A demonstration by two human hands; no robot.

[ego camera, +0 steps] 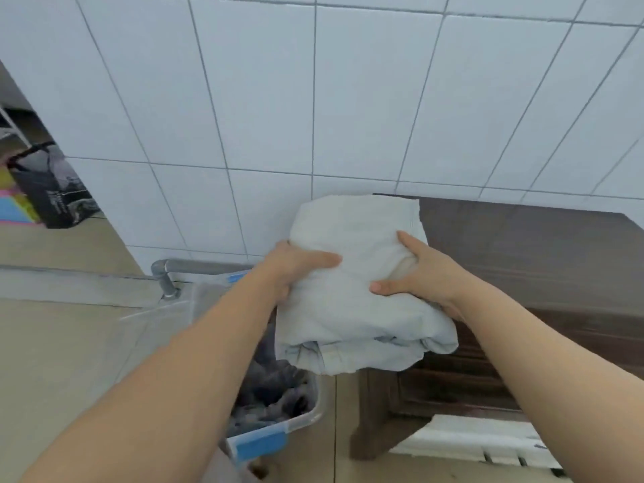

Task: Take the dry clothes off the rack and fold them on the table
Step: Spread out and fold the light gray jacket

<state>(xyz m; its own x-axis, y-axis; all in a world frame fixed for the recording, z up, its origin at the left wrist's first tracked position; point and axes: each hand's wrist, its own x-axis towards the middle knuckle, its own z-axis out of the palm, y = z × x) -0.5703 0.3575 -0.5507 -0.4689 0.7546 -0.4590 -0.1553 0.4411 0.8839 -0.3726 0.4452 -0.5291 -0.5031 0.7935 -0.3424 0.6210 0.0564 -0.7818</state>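
I have a folded pale grey-white garment (359, 291) between both hands, at the left end of the dark wooden tabletop (522, 245) that stands against the white tiled wall (313, 99). My left hand (296, 268) grips the bundle's left edge, thumb lying across the top and the fingers curled round under the cloth. My right hand (421, 273) grips the right side, thumb pressed on top near the middle and the forefinger stretched along the cloth toward the wall, the other fingers tucked beneath. The far part of the garment lies over the tabletop's corner; the near, rolled edge hangs past the front of the wood, and I cannot tell whether the bundle rests on the surface or is carried just above it. Below my left forearm stands a clear plastic bin (306, 418) with blue latches, holding dark grey clothes (275, 388). Just left of it a grey metal pipe (167, 277) bends down at the foot of the wall, with pale fabric (87, 287) stretched beside it. Farther left, on the floor by the wall's corner, sits a dark bag (52, 190).
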